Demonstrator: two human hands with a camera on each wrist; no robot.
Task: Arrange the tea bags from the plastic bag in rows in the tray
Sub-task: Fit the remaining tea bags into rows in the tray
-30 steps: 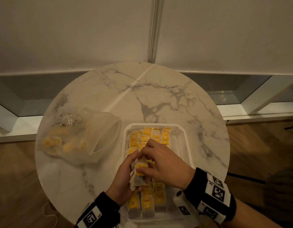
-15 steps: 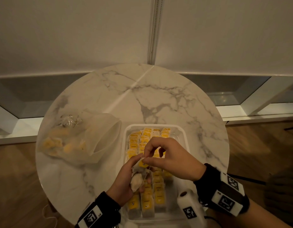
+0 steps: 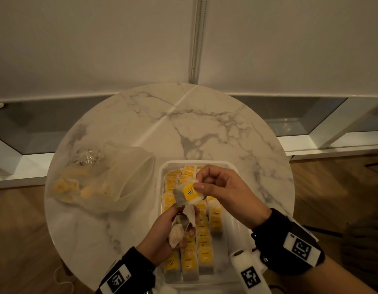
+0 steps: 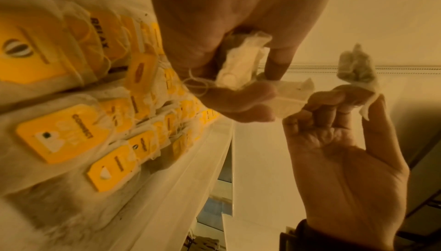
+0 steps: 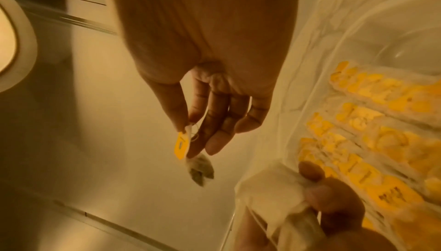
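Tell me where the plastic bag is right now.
In the head view the plastic bag lies on the left of the marble table, just left of the tray, its open mouth facing the tray; neither hand touches it.

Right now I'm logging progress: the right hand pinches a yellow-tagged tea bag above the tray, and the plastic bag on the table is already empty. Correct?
Not quite. The plastic bag is not empty: the head view shows yellow-tagged tea bags inside it. The rest holds: the right hand pinches a yellow-tagged tea bag above the tray.
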